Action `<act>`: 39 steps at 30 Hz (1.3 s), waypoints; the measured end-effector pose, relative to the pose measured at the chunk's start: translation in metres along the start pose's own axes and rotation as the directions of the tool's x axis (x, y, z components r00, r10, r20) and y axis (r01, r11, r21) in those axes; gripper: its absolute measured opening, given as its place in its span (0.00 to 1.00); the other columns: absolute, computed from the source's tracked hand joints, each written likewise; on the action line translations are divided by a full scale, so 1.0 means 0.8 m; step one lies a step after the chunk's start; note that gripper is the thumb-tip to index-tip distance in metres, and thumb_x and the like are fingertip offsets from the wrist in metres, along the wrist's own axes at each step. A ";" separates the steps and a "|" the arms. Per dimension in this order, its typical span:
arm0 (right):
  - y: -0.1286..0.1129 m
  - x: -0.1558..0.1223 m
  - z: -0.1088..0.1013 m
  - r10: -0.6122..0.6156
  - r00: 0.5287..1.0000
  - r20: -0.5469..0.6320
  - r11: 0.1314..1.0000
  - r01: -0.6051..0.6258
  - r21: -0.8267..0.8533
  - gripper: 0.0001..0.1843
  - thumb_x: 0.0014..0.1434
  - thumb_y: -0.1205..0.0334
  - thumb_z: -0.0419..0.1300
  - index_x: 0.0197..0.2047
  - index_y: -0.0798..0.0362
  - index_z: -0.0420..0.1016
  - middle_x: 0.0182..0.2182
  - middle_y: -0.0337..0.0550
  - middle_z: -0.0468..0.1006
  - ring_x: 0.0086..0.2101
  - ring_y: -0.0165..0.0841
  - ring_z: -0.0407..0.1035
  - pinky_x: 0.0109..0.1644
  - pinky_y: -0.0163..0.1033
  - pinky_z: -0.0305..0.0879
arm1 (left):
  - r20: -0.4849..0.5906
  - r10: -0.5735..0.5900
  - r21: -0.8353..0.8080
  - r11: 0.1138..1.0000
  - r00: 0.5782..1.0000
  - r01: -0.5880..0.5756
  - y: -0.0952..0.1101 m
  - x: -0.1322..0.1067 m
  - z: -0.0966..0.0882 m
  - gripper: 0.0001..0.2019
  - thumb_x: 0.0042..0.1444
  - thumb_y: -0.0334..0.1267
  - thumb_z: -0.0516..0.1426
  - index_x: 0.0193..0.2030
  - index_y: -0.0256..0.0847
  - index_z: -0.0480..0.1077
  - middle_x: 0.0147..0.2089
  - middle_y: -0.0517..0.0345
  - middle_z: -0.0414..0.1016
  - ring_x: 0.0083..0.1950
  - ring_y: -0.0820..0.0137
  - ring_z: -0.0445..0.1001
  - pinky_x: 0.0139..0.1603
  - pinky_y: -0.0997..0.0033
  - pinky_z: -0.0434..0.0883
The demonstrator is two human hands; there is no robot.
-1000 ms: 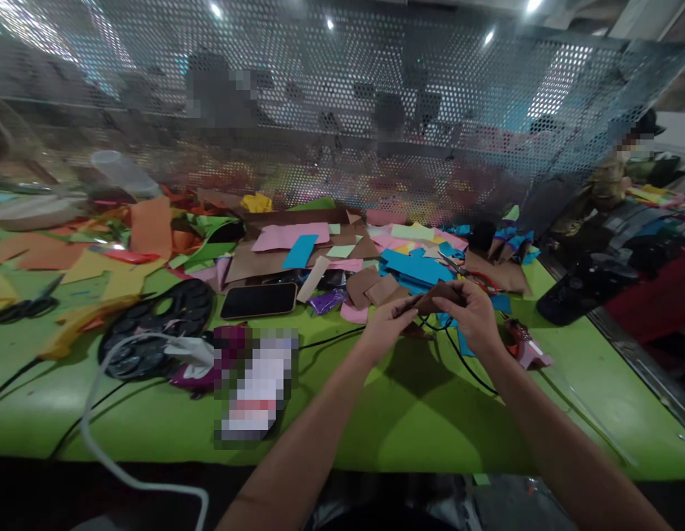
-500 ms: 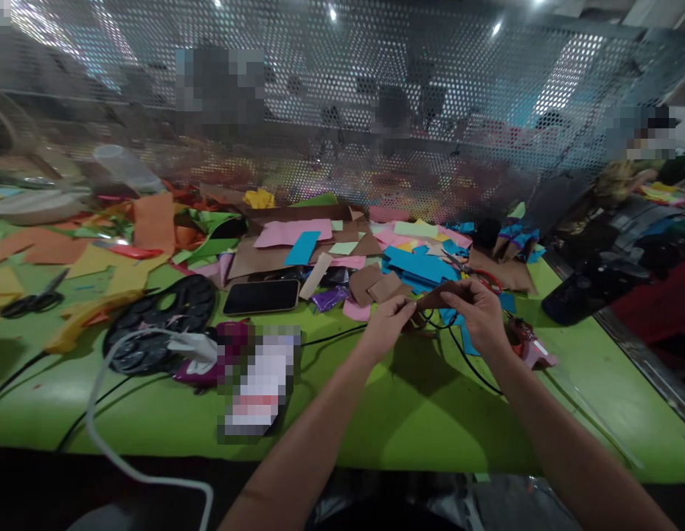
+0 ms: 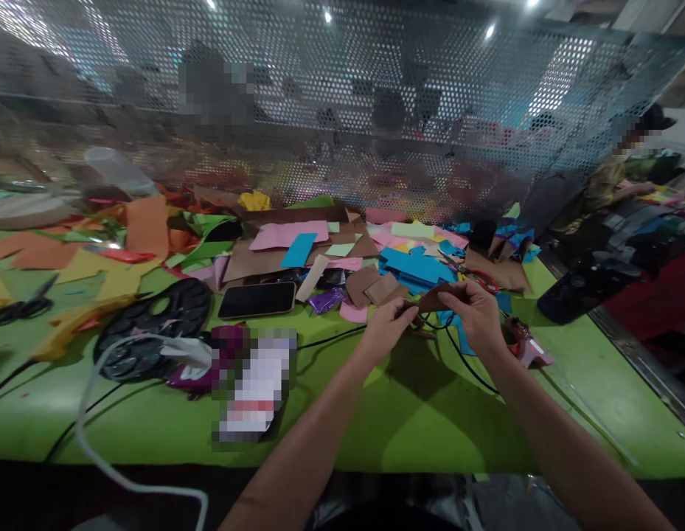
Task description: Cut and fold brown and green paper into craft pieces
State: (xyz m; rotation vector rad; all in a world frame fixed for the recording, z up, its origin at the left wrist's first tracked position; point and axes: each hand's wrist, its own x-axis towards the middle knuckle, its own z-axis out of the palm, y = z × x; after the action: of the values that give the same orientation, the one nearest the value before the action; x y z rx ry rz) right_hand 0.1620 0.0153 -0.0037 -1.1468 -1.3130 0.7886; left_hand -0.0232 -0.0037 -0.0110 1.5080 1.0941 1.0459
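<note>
Between my two hands, above the green tabletop, is a small piece of brown paper [image 3: 429,298]. My left hand [image 3: 387,329] pinches its left end between thumb and fingers. At the other end, the thumb and fingers of my right hand [image 3: 475,313] close on the same paper. A black cable [image 3: 464,355] runs on the table below and behind the hands. Just beyond them lie blue paper strips [image 3: 416,267], small brown paper pieces [image 3: 369,285] and red-handled scissors [image 3: 480,279].
At left are a black paint palette [image 3: 154,324], a yellow glue gun [image 3: 80,332], dark scissors [image 3: 21,308] and a purple tissue pack [image 3: 231,346]. A phone [image 3: 257,300] lies mid-table. A dark bottle [image 3: 566,295] is at right. Behind rises a perforated metal screen [image 3: 342,125].
The view has shifted slightly, so the table items sit a little further left. Both hands still grip the brown paper, which is tilted a little differently.
</note>
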 end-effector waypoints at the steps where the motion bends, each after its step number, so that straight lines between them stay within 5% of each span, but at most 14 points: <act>1: -0.002 -0.001 0.000 0.000 1.000 0.018 1.000 0.000 -0.002 0.13 0.46 0.54 0.71 0.31 0.52 0.78 0.26 0.36 0.78 0.29 0.33 0.70 0.35 0.38 0.65 | 0.027 -0.014 -0.020 1.000 1.000 0.014 0.003 -0.001 0.001 0.13 0.58 0.47 0.55 0.37 0.39 0.73 0.30 0.57 0.78 0.33 0.68 0.75 0.34 0.72 0.68; 5: -0.007 -0.007 0.004 0.023 0.997 0.073 1.000 -0.025 0.016 0.12 0.45 0.55 0.71 0.31 0.52 0.77 0.25 0.36 0.77 0.28 0.32 0.68 0.34 0.36 0.64 | 0.083 -0.053 -0.086 0.994 0.995 0.061 0.013 -0.003 0.002 0.13 0.56 0.47 0.55 0.30 0.38 0.71 0.24 0.60 0.73 0.26 0.70 0.71 0.29 0.72 0.66; 16: -0.012 -0.007 0.015 0.138 0.982 0.128 0.964 -0.163 0.211 0.24 0.38 0.55 0.74 0.39 0.50 0.75 0.38 0.41 0.81 0.40 0.39 0.73 0.43 0.41 0.67 | -0.049 0.029 -0.019 0.999 0.998 -0.030 -0.002 0.000 0.003 0.12 0.57 0.43 0.55 0.27 0.39 0.70 0.25 0.60 0.76 0.28 0.72 0.70 0.30 0.75 0.64; 22: -0.008 -0.009 0.018 0.165 0.979 0.120 0.960 -0.187 0.208 0.19 0.39 0.58 0.74 0.34 0.52 0.75 0.30 0.36 0.78 0.33 0.33 0.70 0.40 0.37 0.64 | -0.085 -0.015 -0.045 0.999 0.996 0.012 0.004 0.000 0.003 0.13 0.55 0.46 0.55 0.26 0.39 0.68 0.23 0.61 0.73 0.24 0.73 0.68 0.25 0.75 0.64; 29: -0.016 -0.011 0.021 0.161 0.985 0.059 0.946 -0.171 0.274 0.23 0.37 0.59 0.75 0.38 0.50 0.75 0.33 0.37 0.79 0.35 0.35 0.71 0.41 0.39 0.65 | -0.083 0.025 -0.055 0.998 0.996 -0.029 -0.002 0.000 0.004 0.11 0.54 0.44 0.57 0.28 0.39 0.69 0.27 0.58 0.77 0.31 0.70 0.73 0.31 0.73 0.68; 34: -0.016 -0.020 0.033 0.240 0.945 0.222 0.895 -0.304 0.327 0.22 0.35 0.57 0.75 0.37 0.52 0.79 0.35 0.42 0.82 0.37 0.39 0.73 0.45 0.43 0.67 | -0.091 0.029 -0.139 0.989 0.995 -0.041 -0.001 -0.001 0.007 0.12 0.54 0.46 0.57 0.30 0.38 0.70 0.28 0.59 0.75 0.31 0.71 0.72 0.32 0.74 0.69; 39: -0.014 -0.020 0.034 0.232 0.953 0.195 0.899 -0.287 0.330 0.17 0.35 0.57 0.75 0.30 0.51 0.80 0.28 0.38 0.81 0.32 0.36 0.72 0.42 0.42 0.67 | -0.082 0.031 -0.133 0.990 0.996 -0.042 -0.002 -0.001 0.009 0.13 0.54 0.46 0.58 0.28 0.39 0.68 0.25 0.61 0.73 0.25 0.74 0.69 0.27 0.76 0.66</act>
State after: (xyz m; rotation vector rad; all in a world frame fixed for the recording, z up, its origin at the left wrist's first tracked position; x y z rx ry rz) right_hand 0.1314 0.0020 -0.0011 -0.9936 -1.0898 1.2781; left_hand -0.0166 -0.0057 -0.0139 1.3936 1.0323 1.1902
